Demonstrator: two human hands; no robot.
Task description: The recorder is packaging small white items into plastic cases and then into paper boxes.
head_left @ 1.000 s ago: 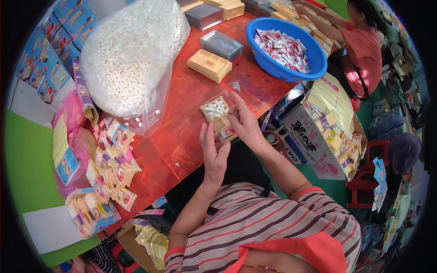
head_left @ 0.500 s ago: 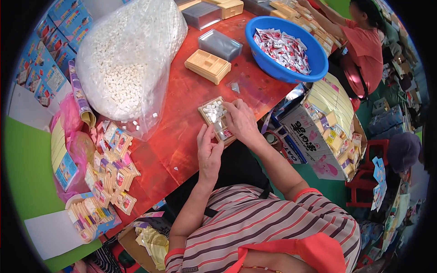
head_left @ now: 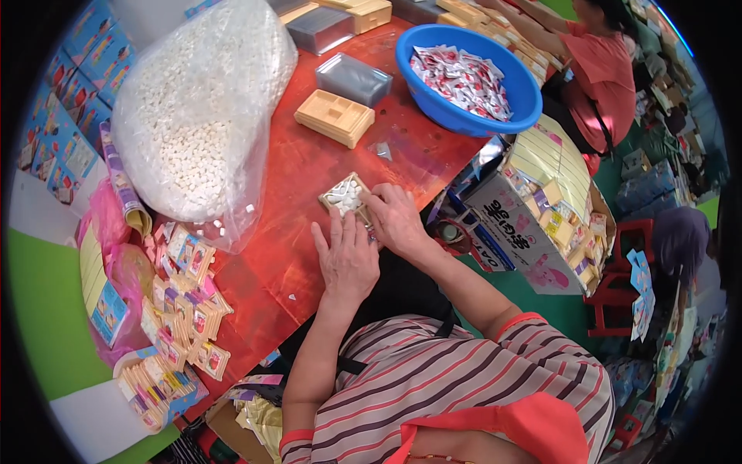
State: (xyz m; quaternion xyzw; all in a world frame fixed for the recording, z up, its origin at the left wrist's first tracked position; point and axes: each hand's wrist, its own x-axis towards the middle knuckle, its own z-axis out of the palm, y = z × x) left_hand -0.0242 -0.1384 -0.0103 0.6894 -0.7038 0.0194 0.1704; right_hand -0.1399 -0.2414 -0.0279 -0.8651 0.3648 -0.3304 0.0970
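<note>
On the red table in front of me lies a small cream plastic tray (head_left: pixel 330 203) with small white pieces (head_left: pixel 347 195) in its far compartment. A shiny clear cover seems to lie over part of it. My left hand (head_left: pixel 347 254) rests on the tray's near part, fingers stretched out and lying flat, holding nothing. My right hand (head_left: pixel 397 220) grips the tray's right edge with bent fingers; its thumb is hidden. The tray's near compartment is covered by my hands.
A clear bag of white pieces (head_left: pixel 193 124) stands left, above a pile of packed trays (head_left: pixel 189 309). Beyond my hands are cream trays (head_left: pixel 335 118), clear covers (head_left: pixel 353 79) and a blue basin of sachets (head_left: pixel 468 127). A filled carton (head_left: pixel 525 232) stands right; a co-worker (head_left: pixel 595 73) sits beyond.
My left hand has moved from the tray's near left corner onto its top, fingers now flat. My right hand has shifted slightly down its right side. The whole view has shifted a little.
</note>
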